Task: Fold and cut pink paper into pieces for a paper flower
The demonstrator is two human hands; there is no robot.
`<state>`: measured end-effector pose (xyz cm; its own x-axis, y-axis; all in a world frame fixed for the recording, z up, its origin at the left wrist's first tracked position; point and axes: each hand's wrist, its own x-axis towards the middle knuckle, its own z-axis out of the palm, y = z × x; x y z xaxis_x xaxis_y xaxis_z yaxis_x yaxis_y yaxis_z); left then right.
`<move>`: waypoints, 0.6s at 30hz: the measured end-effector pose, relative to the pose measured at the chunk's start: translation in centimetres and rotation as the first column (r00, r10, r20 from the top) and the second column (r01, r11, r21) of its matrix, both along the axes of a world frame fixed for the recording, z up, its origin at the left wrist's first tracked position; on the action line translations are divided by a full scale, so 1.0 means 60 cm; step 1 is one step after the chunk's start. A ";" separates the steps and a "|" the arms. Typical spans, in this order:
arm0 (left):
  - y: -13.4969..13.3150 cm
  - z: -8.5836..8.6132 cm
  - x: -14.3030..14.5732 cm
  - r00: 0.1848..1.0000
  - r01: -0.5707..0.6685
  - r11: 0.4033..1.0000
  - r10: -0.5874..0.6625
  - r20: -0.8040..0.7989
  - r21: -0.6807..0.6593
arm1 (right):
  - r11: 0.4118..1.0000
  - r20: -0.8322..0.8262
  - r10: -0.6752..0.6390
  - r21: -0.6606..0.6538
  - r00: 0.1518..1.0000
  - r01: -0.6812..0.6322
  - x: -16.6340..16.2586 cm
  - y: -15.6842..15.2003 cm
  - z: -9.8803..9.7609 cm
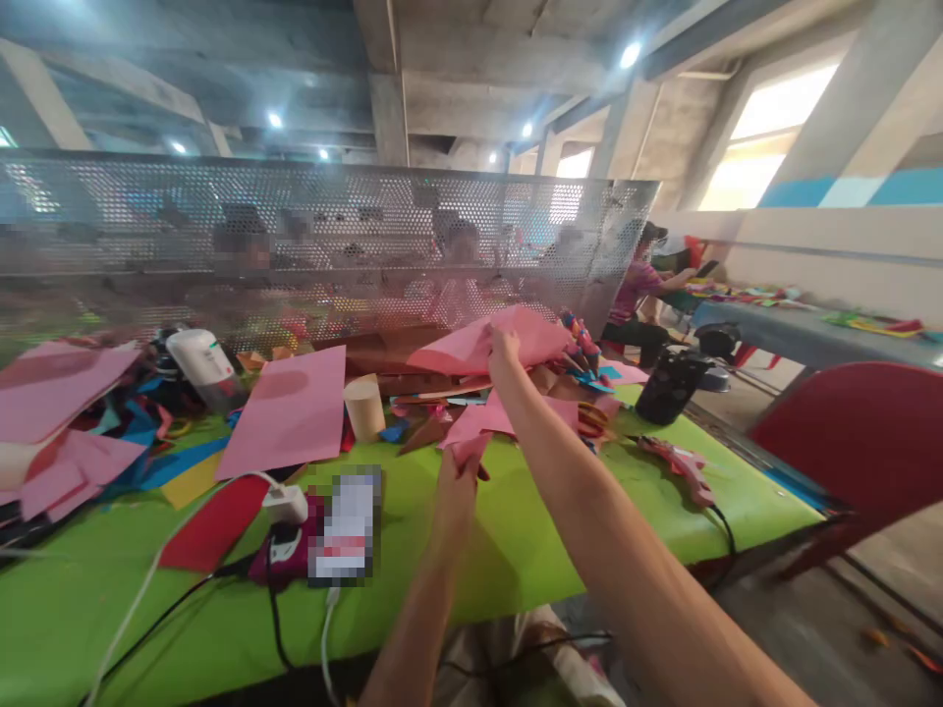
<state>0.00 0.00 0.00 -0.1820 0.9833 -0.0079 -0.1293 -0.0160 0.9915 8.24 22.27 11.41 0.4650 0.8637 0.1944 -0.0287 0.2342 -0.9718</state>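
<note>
My right hand (505, 352) reaches over the table, its fingers closed on a large pink paper sheet (534, 332) raised above the pile. Closer to me, my left hand (458, 481) pinches a smaller pink paper piece (470, 428). A small dark tip pokes out beside the left fingers; I cannot make out what it belongs to. Behind and below my hands lie brown paper (368, 352) and more pink scraps. A cream-coloured roll (363, 410) stands left of the left hand, next to a flat pink sheet (291, 412).
On the green tabletop (516, 550) lie a phone (345, 525), a power strip (284, 555) with cables, and a pink glue gun (682, 466). A black cup (670, 383) and a white bottle (202, 363) stand farther back. A perforated metal divider (331, 236) closes the far side; a red chair (861, 452) is at right.
</note>
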 end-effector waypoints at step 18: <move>-0.021 0.020 0.008 0.996 -0.010 0.996 0.018 0.090 -0.085 | 0.987 -0.052 0.150 0.057 0.987 -0.147 -0.010 0.079 0.022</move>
